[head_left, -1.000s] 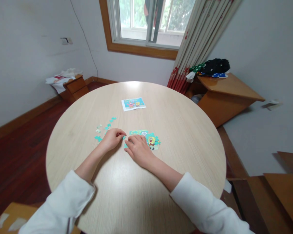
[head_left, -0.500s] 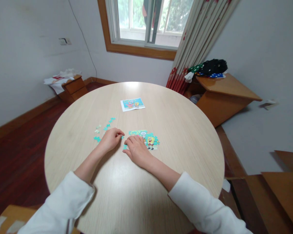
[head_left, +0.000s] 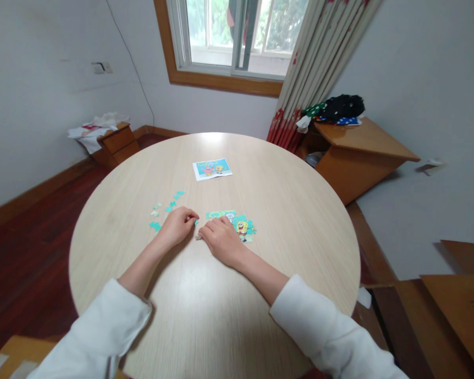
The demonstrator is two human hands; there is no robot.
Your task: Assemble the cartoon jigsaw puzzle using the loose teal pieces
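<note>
A partly joined jigsaw puzzle point(head_left: 240, 225), teal with a yellow cartoon figure, lies mid-table on the round pale wooden table point(head_left: 284, 210). My right hand point(head_left: 221, 241) rests flat on its left part, covering that edge. My left hand point(head_left: 177, 223) is just left of it, fingers pinched on a small teal puzzle piece point(head_left: 196, 222) at the puzzle's left edge. Several loose teal pieces point(head_left: 166, 208) lie scattered to the left of my left hand. A printed reference picture point(head_left: 212, 169) lies farther back on the table.
A low wooden cabinet point(head_left: 359, 152) with dark and dotted clothes point(head_left: 335, 109) on top stands at the right by a curtain point(head_left: 316, 63). A small wooden drawer unit point(head_left: 116, 139) with papers sits by the left wall. Brown boards point(head_left: 454, 310) lie at the lower right.
Both hands stay at the puzzle's left edge with only slight finger shifts. The view has drifted a little, so everything sits slightly further left in the picture.
</note>
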